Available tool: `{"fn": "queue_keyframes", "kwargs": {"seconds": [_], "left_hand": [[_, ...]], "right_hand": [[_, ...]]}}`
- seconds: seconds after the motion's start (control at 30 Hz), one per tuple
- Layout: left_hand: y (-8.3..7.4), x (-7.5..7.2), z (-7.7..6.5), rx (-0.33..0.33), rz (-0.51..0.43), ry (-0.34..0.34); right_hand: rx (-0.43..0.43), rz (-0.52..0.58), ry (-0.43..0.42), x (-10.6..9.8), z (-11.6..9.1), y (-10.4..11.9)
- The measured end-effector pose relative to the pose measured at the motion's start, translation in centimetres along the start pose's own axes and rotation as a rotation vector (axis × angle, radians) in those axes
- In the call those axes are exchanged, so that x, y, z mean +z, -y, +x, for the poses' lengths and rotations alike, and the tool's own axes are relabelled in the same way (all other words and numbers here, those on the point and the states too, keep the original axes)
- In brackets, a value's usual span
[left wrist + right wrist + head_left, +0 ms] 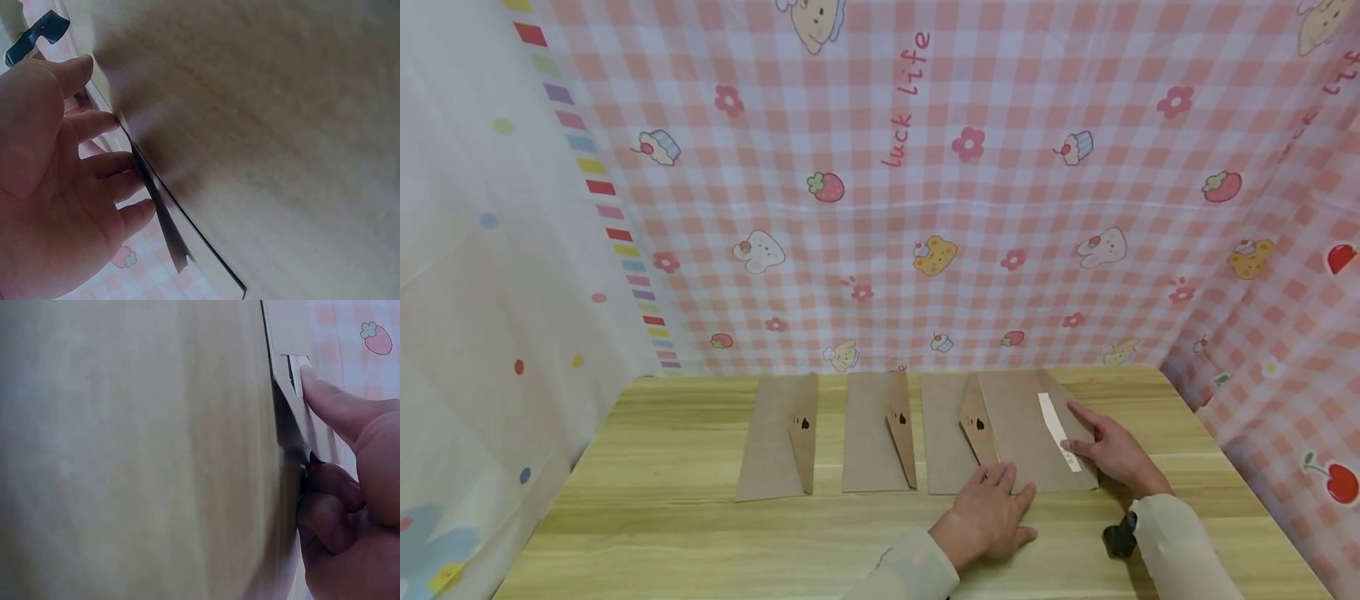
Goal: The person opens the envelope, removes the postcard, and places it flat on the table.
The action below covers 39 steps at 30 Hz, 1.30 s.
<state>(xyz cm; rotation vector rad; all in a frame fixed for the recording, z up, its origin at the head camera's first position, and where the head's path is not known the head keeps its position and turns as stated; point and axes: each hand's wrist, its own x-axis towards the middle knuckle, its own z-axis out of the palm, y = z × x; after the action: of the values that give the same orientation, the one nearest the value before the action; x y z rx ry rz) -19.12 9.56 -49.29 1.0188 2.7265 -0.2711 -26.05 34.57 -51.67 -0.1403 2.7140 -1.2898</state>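
Note:
Four brown paper envelopes lie in a row. On the rightmost envelope (1011, 433), the pointed flap (1078, 429) is spread to the right and bears a white strip (1055, 425). My right hand (1116, 454) pinches this flap at its right edge, the thumb over the strip and the other fingers curled beneath, as the right wrist view shows. My left hand (988, 508) lies palm down, its extended fingertips at the lower edges of the rightmost envelope and the envelope (943, 442) beside it. That neighbour's flap (977, 421) is folded over and lifted a little, with a dark print.
Two more envelopes, one mid-left (868, 442) and one far left (771, 442), have folded, slightly raised flaps. A small black stamp-like object (1122, 537) stands on the wooden table (647, 500) by my right sleeve. A checked cloth (865, 225) hangs behind.

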Motion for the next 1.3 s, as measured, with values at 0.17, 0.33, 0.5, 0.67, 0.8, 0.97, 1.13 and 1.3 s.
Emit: {"fn": "queue_keyframes", "kwargs": {"seconds": [0.17, 0.33, 0.5, 0.67, 0.8, 0.97, 1.13, 1.3], "left_hand": [[0.00, 0.14, 0.02, 0.005, -0.001, -0.009], [-0.04, 0.29, 0.02, 0.003, 0.002, -0.019], [-0.05, 0.37, 0.04, 0.002, 0.006, -0.019], [-0.08, 0.45, 0.06, -0.002, 0.005, -0.014], [-0.07, 0.39, 0.02, -0.005, 0.007, -0.007], [-0.04, 0.33, 0.00, -0.006, 0.009, -0.003], [-0.01, 0.38, 0.03, -0.005, 0.018, -0.005], [-0.03, 0.36, 0.09, 0.000, 0.015, 0.004]], "right_hand": [[-0.002, -0.036, -0.016, 0.04, -0.13, 0.07], [0.004, -0.019, -0.024, 0.05, -0.13, -0.18], [0.014, 0.058, -0.009, 0.10, -0.33, -0.19], [0.009, 0.125, 0.015, 0.16, -0.59, -0.01], [-0.021, 0.131, 0.018, 0.13, -0.50, 0.01], [-0.026, 0.099, 0.026, 0.06, -0.40, -0.05], [-0.020, 0.007, 0.024, -0.08, -0.40, -0.05], [-0.038, -0.009, 0.018, -0.23, -0.46, -0.16]]}}
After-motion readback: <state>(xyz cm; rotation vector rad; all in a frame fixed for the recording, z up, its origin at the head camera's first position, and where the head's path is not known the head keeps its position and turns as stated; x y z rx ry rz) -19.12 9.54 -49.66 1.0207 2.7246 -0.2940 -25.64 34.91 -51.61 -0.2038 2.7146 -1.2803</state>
